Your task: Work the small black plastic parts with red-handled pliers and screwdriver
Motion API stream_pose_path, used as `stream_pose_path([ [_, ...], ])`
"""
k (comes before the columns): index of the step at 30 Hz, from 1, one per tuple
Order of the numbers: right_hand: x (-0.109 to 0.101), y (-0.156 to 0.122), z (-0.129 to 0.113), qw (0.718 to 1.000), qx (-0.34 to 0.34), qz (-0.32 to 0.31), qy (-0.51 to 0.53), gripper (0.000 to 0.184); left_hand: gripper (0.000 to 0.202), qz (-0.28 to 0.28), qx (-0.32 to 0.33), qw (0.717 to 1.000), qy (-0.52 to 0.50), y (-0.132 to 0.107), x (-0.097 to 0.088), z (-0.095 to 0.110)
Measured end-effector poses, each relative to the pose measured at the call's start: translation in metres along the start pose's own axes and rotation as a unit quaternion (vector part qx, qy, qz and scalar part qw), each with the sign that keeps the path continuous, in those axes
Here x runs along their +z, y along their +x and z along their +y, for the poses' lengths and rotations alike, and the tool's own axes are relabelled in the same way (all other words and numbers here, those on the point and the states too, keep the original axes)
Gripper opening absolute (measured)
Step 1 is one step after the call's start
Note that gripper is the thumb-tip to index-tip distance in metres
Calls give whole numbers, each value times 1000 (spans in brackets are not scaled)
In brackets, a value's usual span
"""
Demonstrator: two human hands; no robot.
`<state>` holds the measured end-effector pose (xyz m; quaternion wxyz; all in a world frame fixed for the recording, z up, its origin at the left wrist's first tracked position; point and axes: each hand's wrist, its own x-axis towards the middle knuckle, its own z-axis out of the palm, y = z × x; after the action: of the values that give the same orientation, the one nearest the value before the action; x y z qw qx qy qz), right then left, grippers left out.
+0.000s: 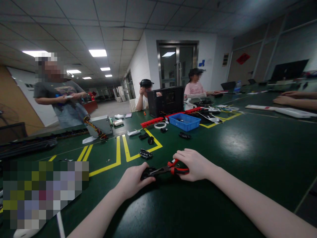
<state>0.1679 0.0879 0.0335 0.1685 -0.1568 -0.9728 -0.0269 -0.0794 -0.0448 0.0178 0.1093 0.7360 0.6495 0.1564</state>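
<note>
My right hand (194, 164) grips the red-and-black handles of a pair of pliers (163, 170), whose jaws point left. In my left hand (132, 178) a small black plastic part (148, 173) is pinched between thumb and fingers, and the plier tips reach it. Whether the jaws bite on the part or only touch it, I cannot tell. Just beyond my left hand, a similar black part (145, 153) lies on the green table (223, 195). Farther off are more small black pieces (150, 140) inside a yellow tape outline (158, 145).
A blue bin (184, 122) stands past my hands, with red strips (152, 122) and a black computer case (166, 101) behind it. To the left sits a power supply (102, 126) with bundled wires. Other people are around the table; one's forearms (294, 99) rest at the right.
</note>
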Motion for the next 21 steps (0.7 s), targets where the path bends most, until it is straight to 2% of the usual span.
stream_pose_path([
  [21, 5, 1, 0, 1000, -12, 7, -20, 38, 27, -1, -6, 1000, 12, 2, 1, 2],
])
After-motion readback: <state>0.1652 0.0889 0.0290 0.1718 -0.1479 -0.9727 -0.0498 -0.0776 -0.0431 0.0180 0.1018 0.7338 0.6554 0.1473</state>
